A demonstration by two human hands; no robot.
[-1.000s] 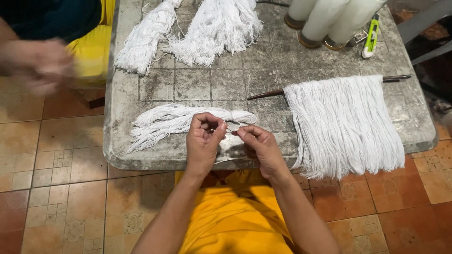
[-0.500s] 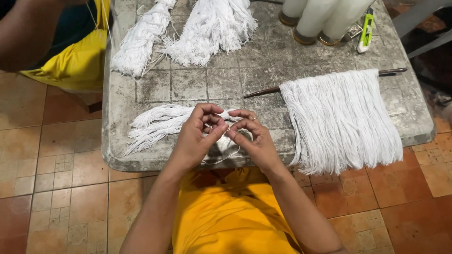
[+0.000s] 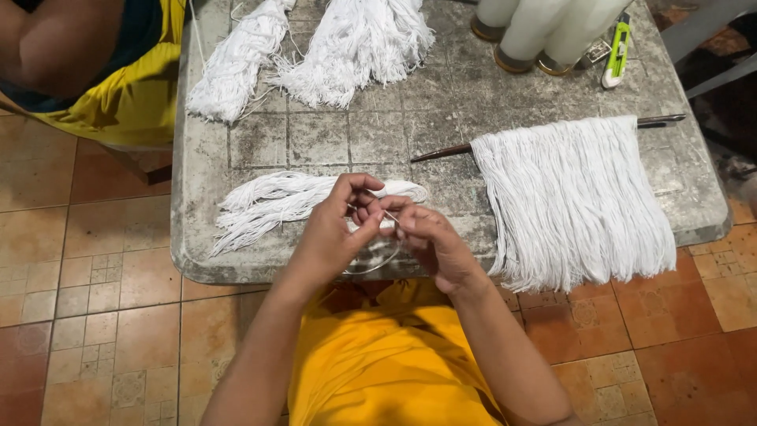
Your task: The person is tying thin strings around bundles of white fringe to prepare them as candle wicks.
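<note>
My left hand (image 3: 335, 233) and my right hand (image 3: 426, 241) meet over the near edge of a worn grey table (image 3: 457, 102). Both pinch a thin white strand (image 3: 377, 264) between their fingertips; it loops down below them. Just behind my hands lies a loose bundle of white yarn (image 3: 268, 201), knotted at its right end. To the right, a wide fringe of white yarn (image 3: 572, 197) hangs from a dark rod (image 3: 441, 152) and drapes over the table's edge.
Two more white yarn bundles (image 3: 315, 51) lie at the table's far side. White cones of thread (image 3: 544, 31) and a green-and-white utility knife (image 3: 616, 55) stand at the far right. Another person's arm and yellow clothing (image 3: 87, 71) are at the upper left. Tiled floor surrounds the table.
My hands have drawn closer together and the fingertips now pinch the strand tightly. The other person's arm at the upper left has shifted.
</note>
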